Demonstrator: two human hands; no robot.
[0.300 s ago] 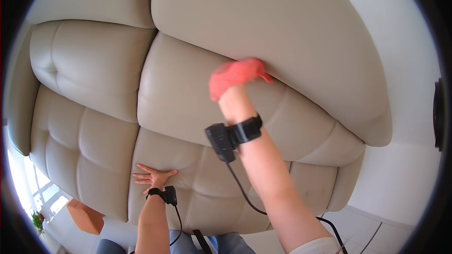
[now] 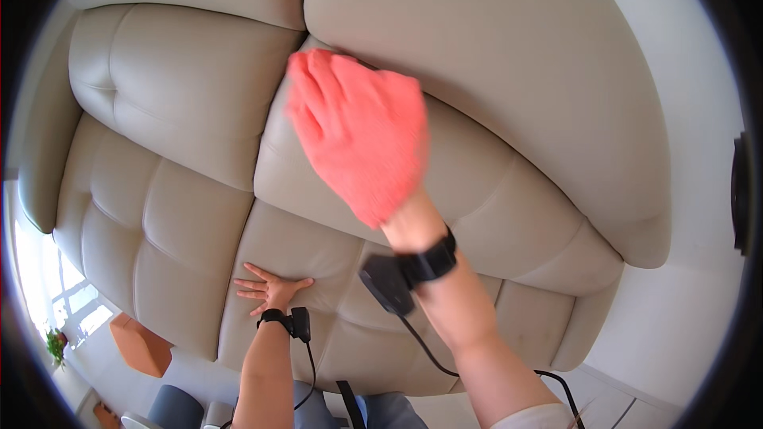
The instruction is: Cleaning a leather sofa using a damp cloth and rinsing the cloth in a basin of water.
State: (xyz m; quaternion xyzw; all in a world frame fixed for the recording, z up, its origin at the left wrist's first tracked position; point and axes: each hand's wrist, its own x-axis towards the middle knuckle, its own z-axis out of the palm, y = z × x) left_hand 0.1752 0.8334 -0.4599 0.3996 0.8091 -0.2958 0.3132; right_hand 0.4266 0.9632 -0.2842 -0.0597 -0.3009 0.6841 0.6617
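A coral-pink cloth (image 2: 362, 123) covers my right hand (image 2: 409, 218), hiding the fingers; only the wrist end of the hand shows below it. The cloth, a little blurred, is over the upper part of the beige leather sofa's middle backrest (image 2: 469, 174), close to the seam with the left section. On the tufted seat cushion (image 2: 318, 246) lower down, my left hand (image 2: 276, 291) lies flat with its fingers spread and nothing in it.
Black strapped devices with cables sit on both wrists; the right cable (image 2: 429, 353) hangs over the seat. At lower left are an orange block-shaped piece (image 2: 141, 345), a potted plant (image 2: 56, 345) and a bright window (image 2: 71, 294). A white wall (image 2: 683, 302) stands at right.
My right hand has moved up and left along the backrest, and the cloth now looks spread over it instead of bunched. My left hand stays on the seat; the view has shifted slightly.
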